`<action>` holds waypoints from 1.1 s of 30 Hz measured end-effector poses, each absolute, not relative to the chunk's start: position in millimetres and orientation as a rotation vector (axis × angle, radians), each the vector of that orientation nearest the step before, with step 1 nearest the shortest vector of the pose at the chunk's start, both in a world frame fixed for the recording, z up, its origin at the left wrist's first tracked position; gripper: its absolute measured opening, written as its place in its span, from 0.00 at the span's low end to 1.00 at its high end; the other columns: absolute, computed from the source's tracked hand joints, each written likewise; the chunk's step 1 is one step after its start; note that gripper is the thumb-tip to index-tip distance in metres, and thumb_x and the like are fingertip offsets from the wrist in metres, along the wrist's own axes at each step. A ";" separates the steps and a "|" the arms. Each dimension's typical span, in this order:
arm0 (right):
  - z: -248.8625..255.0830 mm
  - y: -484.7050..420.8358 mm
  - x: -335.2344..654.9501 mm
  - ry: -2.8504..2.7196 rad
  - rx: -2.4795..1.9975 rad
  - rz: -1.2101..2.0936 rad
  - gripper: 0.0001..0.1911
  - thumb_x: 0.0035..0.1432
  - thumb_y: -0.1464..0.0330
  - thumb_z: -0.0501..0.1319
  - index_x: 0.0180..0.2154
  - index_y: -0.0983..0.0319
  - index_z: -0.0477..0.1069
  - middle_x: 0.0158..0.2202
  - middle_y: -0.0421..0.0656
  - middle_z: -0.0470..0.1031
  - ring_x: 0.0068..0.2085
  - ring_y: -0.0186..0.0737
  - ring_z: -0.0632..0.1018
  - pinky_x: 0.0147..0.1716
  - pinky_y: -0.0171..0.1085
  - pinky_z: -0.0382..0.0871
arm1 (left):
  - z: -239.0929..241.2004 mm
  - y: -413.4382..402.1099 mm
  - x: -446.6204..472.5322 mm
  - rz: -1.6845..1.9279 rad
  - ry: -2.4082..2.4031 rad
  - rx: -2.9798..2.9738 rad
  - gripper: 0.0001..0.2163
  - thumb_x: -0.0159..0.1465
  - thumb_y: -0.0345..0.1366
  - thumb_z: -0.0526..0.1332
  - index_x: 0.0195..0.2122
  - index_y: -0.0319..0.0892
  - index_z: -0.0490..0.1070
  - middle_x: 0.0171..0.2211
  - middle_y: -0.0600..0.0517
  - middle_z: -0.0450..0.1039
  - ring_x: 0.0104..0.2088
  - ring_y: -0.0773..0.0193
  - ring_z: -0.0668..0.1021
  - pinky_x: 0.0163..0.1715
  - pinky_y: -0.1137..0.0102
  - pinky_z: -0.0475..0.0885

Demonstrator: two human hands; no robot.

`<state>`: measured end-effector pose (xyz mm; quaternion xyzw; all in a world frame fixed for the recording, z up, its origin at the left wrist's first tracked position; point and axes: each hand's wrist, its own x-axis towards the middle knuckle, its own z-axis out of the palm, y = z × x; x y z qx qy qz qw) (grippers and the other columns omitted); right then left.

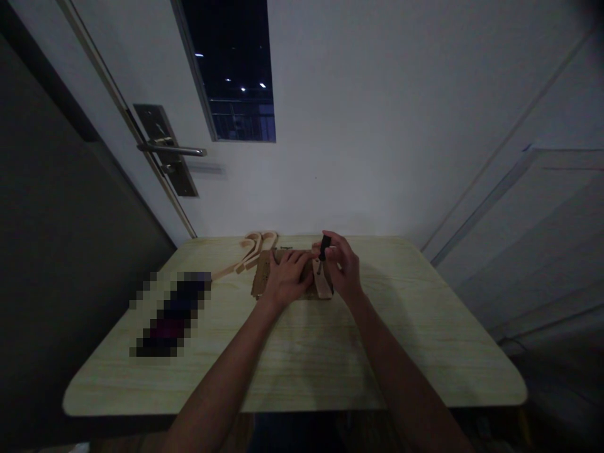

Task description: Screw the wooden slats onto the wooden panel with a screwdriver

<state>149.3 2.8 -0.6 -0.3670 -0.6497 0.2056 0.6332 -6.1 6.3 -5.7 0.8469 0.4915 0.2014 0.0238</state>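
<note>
My left hand [289, 275] lies on a brown cardboard-like slab [262, 272], fingers spread and flat, its fingertips close to a light wooden piece [323, 288]. My right hand [346, 264] is closed around the black handle of a screwdriver [324, 246]. The screwdriver tilts slightly, and its shaft points down at the wooden piece on the slab's right end. Whether a screw sits under the tip is too small to tell. Behind the slab lie some small dark items [285, 248], possibly screws.
Several curved, hook-shaped wooden pieces [255, 246] lie at the back left of the pale wood-grain table [415, 358]. A dark pixelated object [172, 318] rests at the left. Beyond the table stands a white door [353, 138] with a metal handle [174, 150] and a window.
</note>
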 end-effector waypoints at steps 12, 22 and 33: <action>1.3 1.4 149.7 -1.486 -0.846 0.371 0.14 0.63 0.61 0.55 0.49 0.55 0.68 0.43 0.44 0.74 0.39 0.36 0.78 0.32 0.34 0.76 | -6.5 6.8 -6.2 0.649 1.503 2.645 0.16 0.66 0.40 0.53 0.55 0.50 0.62 0.57 0.50 0.68 0.60 0.54 0.65 0.61 0.37 0.42; -3.8 8.1 149.9 -1.460 -0.928 0.219 0.13 0.57 0.62 0.63 0.45 0.54 0.71 0.35 0.40 0.71 0.29 0.32 0.73 0.24 0.31 0.72 | -4.5 6.1 -6.3 0.625 1.504 2.642 0.17 0.66 0.39 0.53 0.56 0.50 0.62 0.57 0.49 0.67 0.60 0.53 0.64 0.61 0.37 0.42; 0.4 0.7 148.3 -1.503 -0.794 0.463 0.17 0.65 0.59 0.52 0.52 0.56 0.66 0.38 0.44 0.77 0.37 0.37 0.79 0.36 0.38 0.77 | -7.6 7.1 -6.3 0.671 1.514 2.652 0.17 0.66 0.40 0.53 0.56 0.51 0.62 0.57 0.50 0.68 0.60 0.53 0.64 0.61 0.37 0.41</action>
